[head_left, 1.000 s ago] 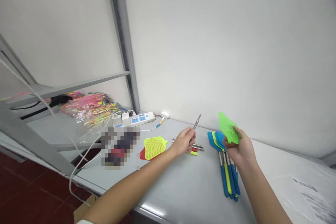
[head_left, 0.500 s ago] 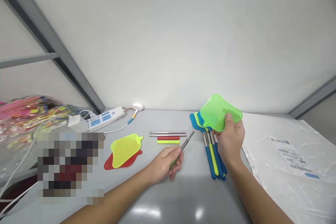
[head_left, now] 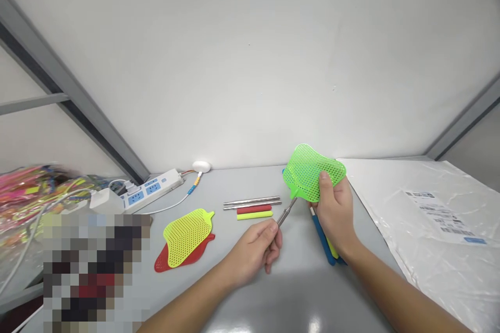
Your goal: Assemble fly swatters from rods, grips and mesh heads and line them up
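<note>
My right hand (head_left: 336,213) pinches a bright green perforated fly swatter head (head_left: 308,169) between thumb and fingers. In my left hand (head_left: 260,250) is a metal telescopic rod (head_left: 286,214), its lower end hidden by the fingers. The rod's tip meets the stem of the green head; whether it sits inside cannot be told. Behind my right hand lie fly swatters with blue and yellow handles (head_left: 323,237), partly covered. Left of my left hand, a yellow swatter head (head_left: 189,234) overlaps a red swatter head (head_left: 199,253).
Metal rods (head_left: 252,201), a red handle (head_left: 253,209) and a yellow handle (head_left: 254,215) lie mid-table. A power strip (head_left: 152,191) with cables and bagged colourful items (head_left: 47,192) stand left. A white plastic package (head_left: 394,203) covers the right side. A wall rises behind.
The green swatter head has moved left and the rod right, so the rod's tip now meets the stem. Earlier they were apart. The camera view has shifted slightly.
</note>
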Tool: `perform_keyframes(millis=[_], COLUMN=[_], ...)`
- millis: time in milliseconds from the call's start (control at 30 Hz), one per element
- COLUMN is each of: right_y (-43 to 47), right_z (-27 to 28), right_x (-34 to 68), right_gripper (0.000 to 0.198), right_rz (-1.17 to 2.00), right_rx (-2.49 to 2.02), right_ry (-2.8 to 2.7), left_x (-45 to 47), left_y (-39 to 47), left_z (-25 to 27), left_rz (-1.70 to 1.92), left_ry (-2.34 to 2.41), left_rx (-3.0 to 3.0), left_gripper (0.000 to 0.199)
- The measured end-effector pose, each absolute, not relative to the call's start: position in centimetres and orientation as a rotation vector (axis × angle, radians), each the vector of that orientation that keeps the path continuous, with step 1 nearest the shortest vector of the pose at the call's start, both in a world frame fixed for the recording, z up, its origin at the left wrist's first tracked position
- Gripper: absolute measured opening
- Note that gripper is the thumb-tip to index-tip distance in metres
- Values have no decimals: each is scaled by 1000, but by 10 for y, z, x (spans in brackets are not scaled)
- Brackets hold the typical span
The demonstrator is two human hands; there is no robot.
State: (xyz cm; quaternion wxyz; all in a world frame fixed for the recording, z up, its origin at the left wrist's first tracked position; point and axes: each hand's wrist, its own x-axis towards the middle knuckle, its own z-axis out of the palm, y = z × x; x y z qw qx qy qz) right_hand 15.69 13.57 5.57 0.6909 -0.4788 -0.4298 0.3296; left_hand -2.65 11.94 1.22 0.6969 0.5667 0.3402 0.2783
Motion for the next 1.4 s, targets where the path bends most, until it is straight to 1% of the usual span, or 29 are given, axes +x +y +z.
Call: perform_keyframes(millis=[300, 600, 967, 1100, 1267, 1400], right_y=[136, 137, 130, 132, 137, 137], right_z=[58, 54, 55, 51, 48, 52], right_x=[160, 162, 161, 161, 166, 171], right_gripper=[25, 28, 26, 25, 25, 28], right_rz=[701, 798, 801, 879, 1073, 1115], right_rx=[-1060, -1026, -1093, -1079, -1033, -1136], right_ry=[-908, -921, -946, -950, -898, -1034], left_x=[-27, -26, -29, -30, -33, -35], left_y=[117, 118, 116, 118, 122, 126], left_z=[14, 17, 21, 21, 23, 26], left_rz=[642, 641, 611, 613, 575, 537], left_ry=[752, 733, 737, 720, 684, 663], left_rx=[1271, 1288, 1275, 1229, 1142, 1129], left_gripper=[38, 38, 41, 43, 42, 41])
